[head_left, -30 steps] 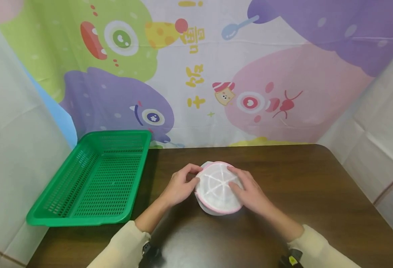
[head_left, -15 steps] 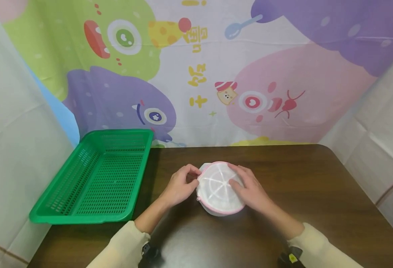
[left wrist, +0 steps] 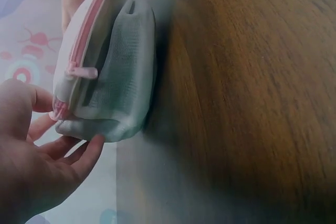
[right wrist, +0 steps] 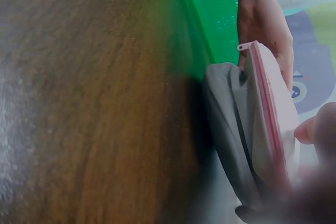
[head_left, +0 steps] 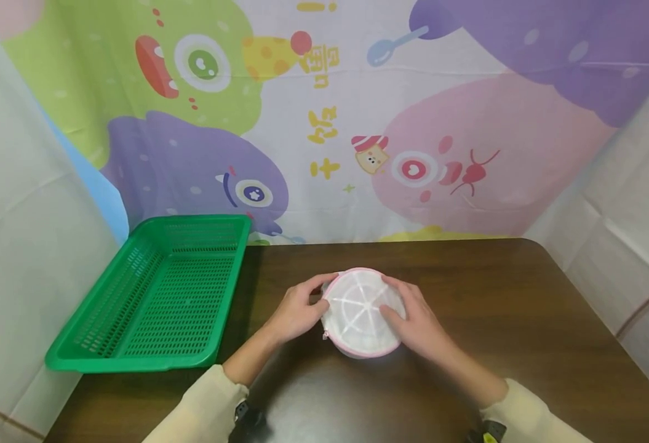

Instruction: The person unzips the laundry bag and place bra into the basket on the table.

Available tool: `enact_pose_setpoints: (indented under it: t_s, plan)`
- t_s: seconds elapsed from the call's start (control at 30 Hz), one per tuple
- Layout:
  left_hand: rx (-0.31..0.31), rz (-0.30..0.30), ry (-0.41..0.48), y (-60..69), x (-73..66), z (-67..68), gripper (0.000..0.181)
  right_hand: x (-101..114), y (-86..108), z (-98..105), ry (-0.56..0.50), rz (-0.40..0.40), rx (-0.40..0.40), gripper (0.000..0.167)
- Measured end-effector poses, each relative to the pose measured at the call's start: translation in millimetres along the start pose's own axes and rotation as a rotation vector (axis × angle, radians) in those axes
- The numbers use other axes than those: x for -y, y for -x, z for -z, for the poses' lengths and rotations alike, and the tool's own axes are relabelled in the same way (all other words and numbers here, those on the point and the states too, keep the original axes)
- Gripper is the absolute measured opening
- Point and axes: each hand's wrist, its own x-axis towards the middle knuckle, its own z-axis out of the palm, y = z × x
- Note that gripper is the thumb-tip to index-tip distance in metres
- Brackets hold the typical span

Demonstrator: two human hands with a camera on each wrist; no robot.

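Observation:
A round white mesh pouch (head_left: pixel 360 317) with a pink zipper rim lies on the dark table between both hands. My left hand (head_left: pixel 296 312) grips its left edge, thumb on top and fingers at the side. In the left wrist view the left hand (left wrist: pixel 44 166) holds the pouch (left wrist: pixel 118 61) by the end of its zipper, and the pink zipper pull hangs over the grey mesh side. My right hand (head_left: pixel 421 320) holds the right edge, thumb on the lid; in the right wrist view the pouch (right wrist: pixel 270 114) partly hides behind the blurred right hand (right wrist: pixel 320 166).
A green perforated basket (head_left: pixel 186 301) stands at the table's left. Behind the table (head_left: pixel 468 283) hangs a cloth (head_left: pixel 324 209) with cartoon monsters, and pale panels rise at both sides.
The pouch has turned slightly, its zipper pull lower on the left rim. The left hand's fingers have stretched further along the rim, and the right hand has shifted a little to the right.

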Motion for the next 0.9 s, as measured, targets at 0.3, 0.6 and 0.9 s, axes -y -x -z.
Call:
enact_pose_setpoints:
  t_s: [0.3, 0.6, 0.9]
  plan:
    - [-0.013, 0.014, -0.014, 0.7, 2.4, 0.7, 0.043, -3.4, -4.1, -2.7, 0.002, 0.028, 0.032, 0.059]
    - [-0.023, 0.057, -0.039, 2.2, 4.8, 4.2, 0.037, -3.7, -13.9, -4.2, 0.014, 0.01, 0.058, 0.057]
    - [0.013, 0.062, -0.067, 3.7, 4.1, 7.0, 0.047, -2.4, -15.8, -3.7, 0.006, 0.01, 0.06, 0.057]
